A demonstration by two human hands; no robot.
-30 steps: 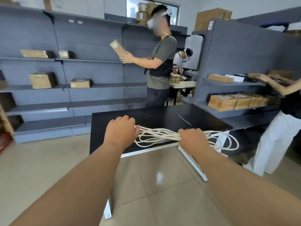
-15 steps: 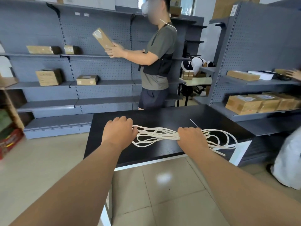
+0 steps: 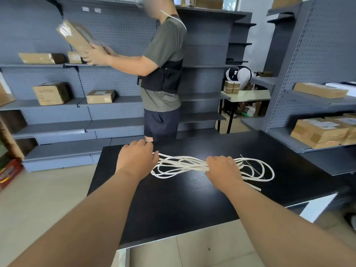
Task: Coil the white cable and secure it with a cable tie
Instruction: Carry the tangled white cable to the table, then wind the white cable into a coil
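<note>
You're at the coiling step: the white cable (image 3: 192, 165) lies in loose loops mid-frame on the black table (image 3: 173, 205). Your right hand (image 3: 221, 169) clenches the bundle's middle. Your left hand (image 3: 137, 158) curls at the bundle's left end, but I cannot tell whether it grips. Next, even up the loops, then reach for the cable tie (image 3: 252, 166) just to the right.

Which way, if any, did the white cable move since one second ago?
Yes. The white cable moved away from the near edge of the black table, toward the middle of the top.
</note>
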